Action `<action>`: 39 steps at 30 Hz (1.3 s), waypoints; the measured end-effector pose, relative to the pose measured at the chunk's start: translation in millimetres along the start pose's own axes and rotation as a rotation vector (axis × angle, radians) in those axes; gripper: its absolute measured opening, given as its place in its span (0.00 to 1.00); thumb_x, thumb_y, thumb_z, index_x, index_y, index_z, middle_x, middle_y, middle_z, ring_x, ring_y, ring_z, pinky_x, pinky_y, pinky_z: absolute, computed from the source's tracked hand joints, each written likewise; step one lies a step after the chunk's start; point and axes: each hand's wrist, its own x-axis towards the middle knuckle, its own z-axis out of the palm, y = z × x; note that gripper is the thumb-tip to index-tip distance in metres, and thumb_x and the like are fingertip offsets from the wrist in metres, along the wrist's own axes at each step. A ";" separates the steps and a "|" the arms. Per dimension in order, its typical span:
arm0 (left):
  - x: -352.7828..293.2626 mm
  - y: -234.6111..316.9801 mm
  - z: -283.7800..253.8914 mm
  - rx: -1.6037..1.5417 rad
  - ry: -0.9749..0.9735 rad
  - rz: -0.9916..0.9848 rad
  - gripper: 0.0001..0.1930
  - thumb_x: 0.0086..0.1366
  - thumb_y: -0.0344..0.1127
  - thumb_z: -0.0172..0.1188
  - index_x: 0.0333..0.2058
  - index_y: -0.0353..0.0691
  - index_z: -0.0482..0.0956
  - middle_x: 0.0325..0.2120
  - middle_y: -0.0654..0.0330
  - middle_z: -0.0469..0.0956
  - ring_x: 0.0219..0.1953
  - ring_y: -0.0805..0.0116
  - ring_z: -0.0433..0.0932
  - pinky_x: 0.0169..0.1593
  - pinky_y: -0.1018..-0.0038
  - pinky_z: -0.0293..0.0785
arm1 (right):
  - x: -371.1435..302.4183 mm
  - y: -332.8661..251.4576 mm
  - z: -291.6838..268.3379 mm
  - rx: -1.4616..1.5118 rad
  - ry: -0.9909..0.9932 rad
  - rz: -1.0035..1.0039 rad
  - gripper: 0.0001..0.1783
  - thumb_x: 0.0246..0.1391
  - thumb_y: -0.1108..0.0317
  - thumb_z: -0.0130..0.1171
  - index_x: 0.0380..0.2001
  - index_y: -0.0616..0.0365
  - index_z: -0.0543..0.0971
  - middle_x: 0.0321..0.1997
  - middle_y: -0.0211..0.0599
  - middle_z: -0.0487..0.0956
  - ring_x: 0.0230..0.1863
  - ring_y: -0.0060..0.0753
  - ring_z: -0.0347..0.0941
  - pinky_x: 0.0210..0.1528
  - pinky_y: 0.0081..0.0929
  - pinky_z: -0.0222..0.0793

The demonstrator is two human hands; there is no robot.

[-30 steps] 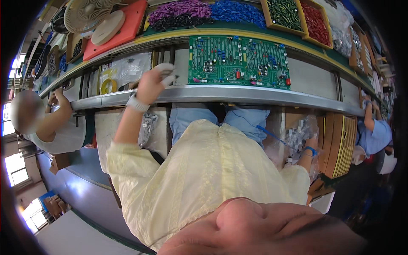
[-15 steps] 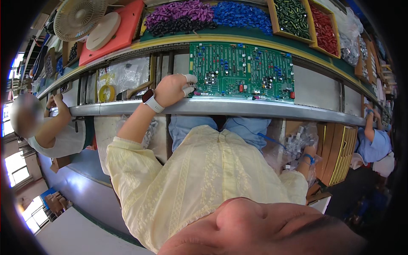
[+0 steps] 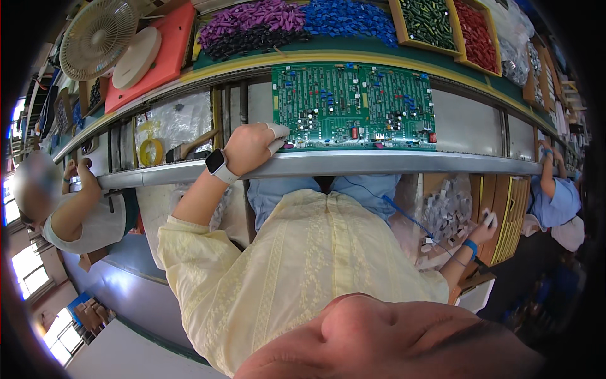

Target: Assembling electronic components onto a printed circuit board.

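A large green circuit board (image 3: 328,129), dotted with small parts, lies across the rails at the work edge. My left hand (image 3: 251,148), with white covers on its fingertips, is closed at the board's near left corner, gripping its edge. My right hand (image 3: 485,230) is down at the right, beside a clear plastic bag (image 3: 447,208) of small white and grey pieces. Its fingertips, also covered in white, are pinched together. Whatever they hold, if anything, is too small to make out.
A metal rail (image 3: 353,162) runs along the near edge. Beyond the far rail lie purple pieces (image 3: 252,25), blue pieces (image 3: 353,22), and trays of green (image 3: 429,25) and red ones (image 3: 478,35). A fan (image 3: 98,38) stands far left; co-workers sit on both sides.
My right hand has come up out of the plastic bag and moved to the right, its fingers pinched. My left hand stays at the board's corner; the whole view has shifted slightly.
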 end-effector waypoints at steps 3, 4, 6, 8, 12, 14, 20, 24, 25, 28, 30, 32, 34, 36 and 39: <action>1.4 4.5 0.5 0.035 0.000 0.024 0.08 0.51 0.33 0.57 0.32 0.44 0.77 0.19 0.57 0.74 0.25 0.58 0.75 0.29 0.66 0.71 | -19.6 -88.3 59.9 0.130 -0.279 -0.105 0.16 0.54 0.69 0.52 0.45 0.66 0.71 0.42 0.42 0.74 0.38 0.30 0.73 0.42 0.25 0.70; 2.5 5.6 0.2 0.058 -0.007 0.030 0.08 0.51 0.33 0.57 0.31 0.43 0.77 0.18 0.57 0.74 0.25 0.59 0.74 0.29 0.66 0.71 | -23.0 -101.9 77.6 0.164 -0.390 -0.136 0.18 0.53 0.70 0.53 0.47 0.64 0.70 0.44 0.42 0.73 0.40 0.31 0.73 0.44 0.24 0.69; 2.1 5.6 0.6 0.056 -0.013 0.022 0.08 0.50 0.32 0.58 0.32 0.43 0.76 0.21 0.57 0.75 0.26 0.59 0.75 0.30 0.67 0.71 | -47.5 -146.2 117.2 0.205 -0.617 -0.224 0.18 0.49 0.77 0.53 0.46 0.62 0.71 0.44 0.39 0.74 0.46 0.28 0.70 0.47 0.24 0.66; 0.3 6.4 -0.5 0.057 -0.018 0.009 0.09 0.50 0.31 0.59 0.32 0.42 0.76 0.24 0.57 0.76 0.27 0.59 0.75 0.32 0.68 0.72 | -67.7 -173.4 151.4 0.244 -0.904 -0.269 0.19 0.49 0.78 0.54 0.48 0.59 0.70 0.48 0.37 0.71 0.46 0.28 0.69 0.48 0.22 0.65; -0.9 10.2 -1.9 0.050 -0.021 0.009 0.09 0.50 0.31 0.59 0.32 0.42 0.76 0.24 0.57 0.76 0.26 0.59 0.75 0.31 0.68 0.72 | -119.6 -240.3 203.4 0.207 -1.211 -0.548 0.23 0.44 0.75 0.59 0.47 0.56 0.70 0.43 0.39 0.74 0.39 0.31 0.74 0.42 0.26 0.69; -2.0 11.5 -1.7 0.050 -0.023 0.004 0.09 0.50 0.31 0.60 0.32 0.42 0.76 0.24 0.57 0.76 0.26 0.59 0.75 0.31 0.68 0.72 | -139.2 -269.2 215.0 0.206 -1.303 -0.696 0.22 0.43 0.75 0.59 0.45 0.55 0.71 0.39 0.40 0.75 0.37 0.36 0.74 0.40 0.28 0.69; -1.5 7.5 5.2 0.031 0.018 0.016 0.07 0.52 0.32 0.56 0.32 0.43 0.77 0.20 0.55 0.75 0.25 0.57 0.75 0.30 0.66 0.71 | -166.3 -287.3 250.4 0.040 -1.452 -0.970 0.19 0.43 0.70 0.59 0.43 0.55 0.73 0.38 0.41 0.75 0.39 0.42 0.72 0.42 0.31 0.68; -1.3 6.7 2.3 -0.026 -0.030 -0.026 0.09 0.52 0.32 0.56 0.35 0.41 0.77 0.25 0.53 0.76 0.28 0.55 0.75 0.33 0.65 0.72 | -179.7 -287.5 264.2 0.019 -1.506 -1.079 0.18 0.45 0.68 0.57 0.43 0.56 0.74 0.38 0.41 0.75 0.40 0.44 0.71 0.43 0.33 0.67; -1.6 6.8 0.8 -0.040 -0.052 -0.035 0.11 0.53 0.31 0.56 0.36 0.40 0.76 0.27 0.52 0.77 0.29 0.54 0.75 0.34 0.65 0.72 | -182.5 -289.0 266.3 -0.034 -1.526 -1.098 0.19 0.45 0.68 0.57 0.43 0.56 0.73 0.39 0.41 0.75 0.41 0.44 0.71 0.43 0.33 0.67; -3.3 9.9 -4.7 -0.116 -0.007 -0.013 0.14 0.53 0.31 0.55 0.40 0.40 0.75 0.30 0.50 0.76 0.31 0.53 0.75 0.37 0.65 0.72 | -184.9 -287.4 273.6 -0.096 -1.545 -1.131 0.18 0.46 0.68 0.56 0.43 0.57 0.74 0.39 0.41 0.74 0.40 0.44 0.70 0.43 0.34 0.67; -4.7 15.9 -11.3 -0.156 0.007 -0.071 0.15 0.54 0.30 0.55 0.43 0.40 0.74 0.31 0.50 0.76 0.32 0.52 0.75 0.37 0.65 0.72 | -184.9 -288.7 275.1 -0.125 -1.563 -1.131 0.17 0.47 0.67 0.55 0.43 0.57 0.74 0.40 0.40 0.74 0.41 0.43 0.70 0.42 0.35 0.67; -7.4 18.3 -12.6 -0.196 0.019 -0.128 0.17 0.54 0.30 0.54 0.45 0.40 0.73 0.32 0.49 0.76 0.33 0.52 0.75 0.38 0.66 0.72 | -185.3 -290.0 275.8 -0.155 -1.573 -1.134 0.17 0.46 0.67 0.55 0.42 0.57 0.74 0.40 0.40 0.73 0.41 0.44 0.70 0.42 0.35 0.67; -11.8 17.6 -14.1 -0.220 0.045 -0.240 0.19 0.54 0.30 0.55 0.47 0.40 0.71 0.32 0.47 0.76 0.33 0.52 0.75 0.38 0.66 0.72 | -186.4 -289.6 276.1 -0.157 -1.575 -1.137 0.17 0.46 0.67 0.55 0.42 0.57 0.74 0.40 0.41 0.73 0.41 0.44 0.70 0.43 0.35 0.67; -19.8 8.5 -4.4 -0.237 0.095 -0.235 0.19 0.54 0.30 0.55 0.47 0.40 0.71 0.31 0.46 0.76 0.33 0.51 0.75 0.37 0.66 0.72 | -187.3 -289.3 275.9 -0.156 -1.577 -1.141 0.17 0.46 0.68 0.55 0.42 0.58 0.74 0.40 0.41 0.73 0.41 0.44 0.70 0.43 0.35 0.67; -24.5 6.5 2.9 -0.311 0.145 -0.268 0.20 0.54 0.29 0.55 0.48 0.38 0.70 0.30 0.45 0.76 0.32 0.51 0.76 0.37 0.66 0.72 | -188.6 -286.4 276.0 -0.160 -1.564 -1.151 0.17 0.45 0.69 0.56 0.42 0.58 0.74 0.40 0.41 0.74 0.41 0.45 0.70 0.43 0.33 0.66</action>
